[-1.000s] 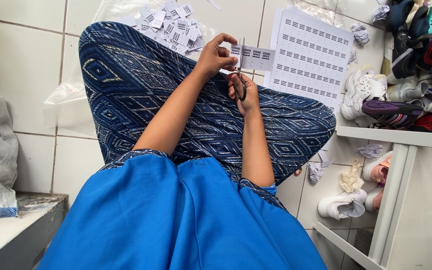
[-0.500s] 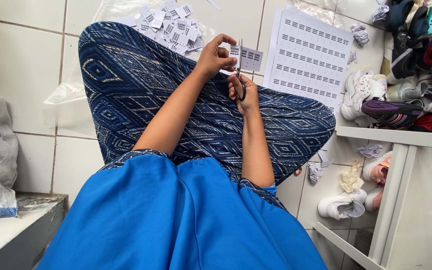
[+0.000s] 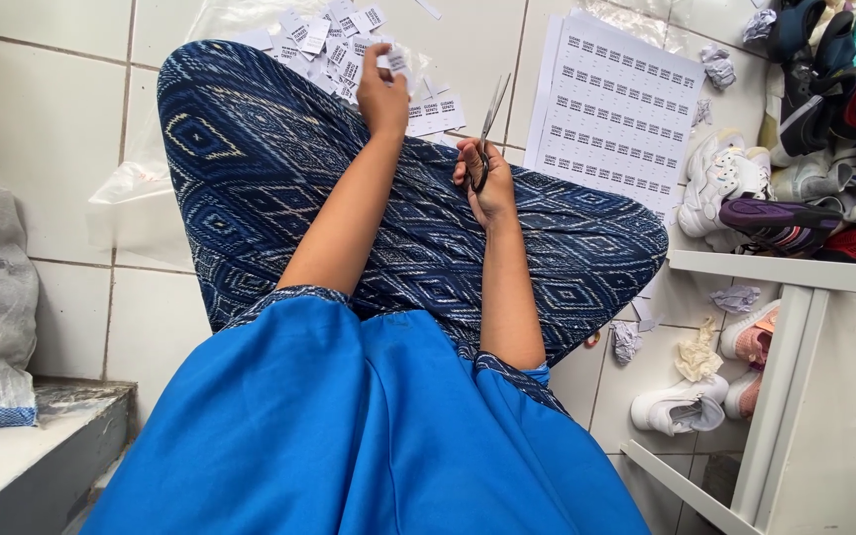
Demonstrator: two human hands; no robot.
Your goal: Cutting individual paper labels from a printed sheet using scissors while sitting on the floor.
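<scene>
the left hand pinches a small cut paper label at its fingertips, held just above the heap of cut labels on the floor; the right hand grips scissors, blades pointing up, beside the printed label sheet
</scene>
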